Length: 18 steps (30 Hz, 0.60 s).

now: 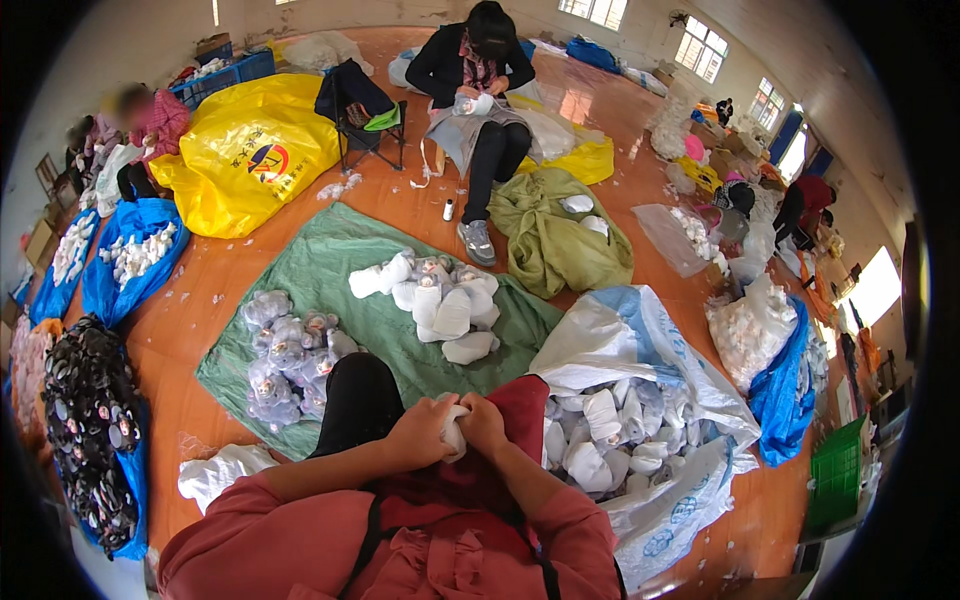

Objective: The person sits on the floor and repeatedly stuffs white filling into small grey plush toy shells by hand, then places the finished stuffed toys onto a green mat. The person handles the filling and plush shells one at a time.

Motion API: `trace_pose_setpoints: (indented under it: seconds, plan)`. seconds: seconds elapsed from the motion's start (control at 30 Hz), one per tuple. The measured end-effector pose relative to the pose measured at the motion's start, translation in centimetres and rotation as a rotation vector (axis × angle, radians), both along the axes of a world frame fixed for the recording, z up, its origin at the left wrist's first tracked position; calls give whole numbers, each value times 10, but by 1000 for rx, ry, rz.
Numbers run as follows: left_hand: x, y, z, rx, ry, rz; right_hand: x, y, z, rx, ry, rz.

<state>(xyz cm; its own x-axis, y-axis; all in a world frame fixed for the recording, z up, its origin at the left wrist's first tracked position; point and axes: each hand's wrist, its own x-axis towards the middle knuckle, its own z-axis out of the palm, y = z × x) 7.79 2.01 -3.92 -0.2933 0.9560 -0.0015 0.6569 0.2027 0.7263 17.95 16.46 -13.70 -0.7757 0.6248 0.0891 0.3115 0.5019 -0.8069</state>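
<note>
Above my lap, both hands grip a small white stuffed fabric piece (455, 432). My left hand (418, 434) and my right hand (483, 428) are closed on it from either side, fingers pinched together, hiding most of it. On the green sheet (330, 240) before my knees lie a heap of grey plush toys (285, 352) at the left and a heap of white stuffed pieces (440, 308), some with grey parts, further right. Beside my right leg, an open white-and-blue woven sack (690, 375) holds many white and grey stuffed pieces (605, 425).
Across from me a seated person (485, 75) handles a white piece. Nearby are an olive sack (560, 225), a folding chair (365, 115) and a yellow sheet (255, 150). Dark plush pieces (90, 420) fill a blue sack at left; a green crate (835, 475) stands right.
</note>
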Motion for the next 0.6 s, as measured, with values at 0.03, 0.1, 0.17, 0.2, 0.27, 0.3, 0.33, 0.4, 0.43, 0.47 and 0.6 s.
trace_pose_setpoints:
  seconds: [0.03, 0.1, 0.17, 0.2, 0.27, 0.3, 0.33, 0.4, 0.43, 0.47, 0.6]
  plan:
    - [0, 1, -3, 0, 21, 18, -3, 0, -3, 45, 10, -20]
    - [-5, 5, -8, -6, 17, 48, -12, -1, 6, -6, -59, -67]
    - [-5, 5, -10, -3, 36, 86, -16, -2, 17, -100, -133, -100]
    - [-3, 4, -11, 3, 57, 110, -19, -3, 16, -74, -93, -112]
    - [-1, 3, -12, 33, 107, 145, -25, -5, 12, -22, -18, -135]
    - [-1, 3, -13, 56, 135, 155, -27, -4, 8, -30, -12, -139]
    - [-1, 3, -13, 80, 164, 166, -29, -3, 3, -38, -6, -142]
    - [-6, 1, -19, 88, 121, 148, -31, -4, 1, -62, 29, -123]
    - [-10, 0, -23, 91, 100, 139, -30, -5, 1, -81, 58, -105]
    - [-14, -1, -27, 103, 108, 113, -28, -7, 2, -97, 84, -87]
    - [-28, -7, -28, 157, 104, 112, -18, -20, 9, -167, 129, -29]
